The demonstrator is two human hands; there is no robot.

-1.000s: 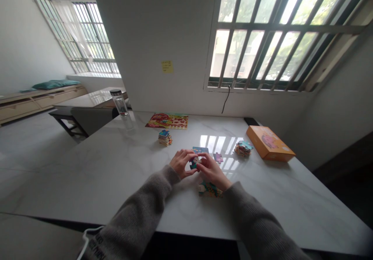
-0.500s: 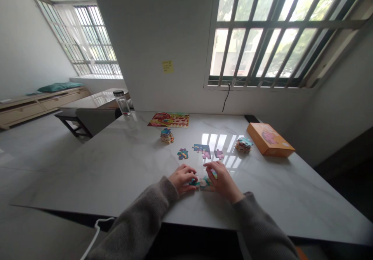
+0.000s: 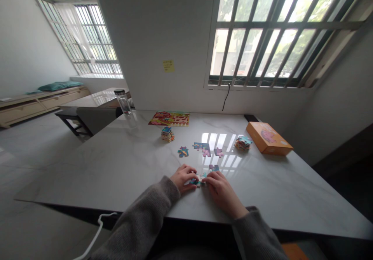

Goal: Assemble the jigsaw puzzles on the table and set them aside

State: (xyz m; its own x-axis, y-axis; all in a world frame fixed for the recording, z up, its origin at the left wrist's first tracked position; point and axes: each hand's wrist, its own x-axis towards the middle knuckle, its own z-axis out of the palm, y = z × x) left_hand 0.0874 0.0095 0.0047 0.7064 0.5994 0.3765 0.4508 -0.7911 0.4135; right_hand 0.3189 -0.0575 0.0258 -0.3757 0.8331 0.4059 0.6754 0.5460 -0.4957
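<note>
Close to the table's front edge, small jigsaw puzzle pieces (image 3: 199, 183) in teal and cream lie between my two hands. My left hand (image 3: 183, 177) curls its fingers over the left side of these pieces and grips one. From the right, my right hand (image 3: 220, 186) pinches a piece at the fingertips, pressed close to the others; the fingers partly cover it. Just beyond my right hand lies a purple and blue piece (image 3: 214, 168). Farther back are a blue-orange piece (image 3: 183, 151), a joined corner section (image 3: 205, 149) and a pink-purple piece (image 3: 218, 152).
Two stacks of puzzle pieces, a left stack (image 3: 167, 134) and a right stack (image 3: 243, 144), flank the loose ones. An orange box (image 3: 268, 138) stands at the right. A colourful picture sheet (image 3: 169, 118) lies at the back, with a glass bottle (image 3: 124, 102) left of it.
My right hand has come down and left, its raised fingers now closed at the pieces. The purple and blue piece beyond it has come into view. My left hand stays nearly still.
</note>
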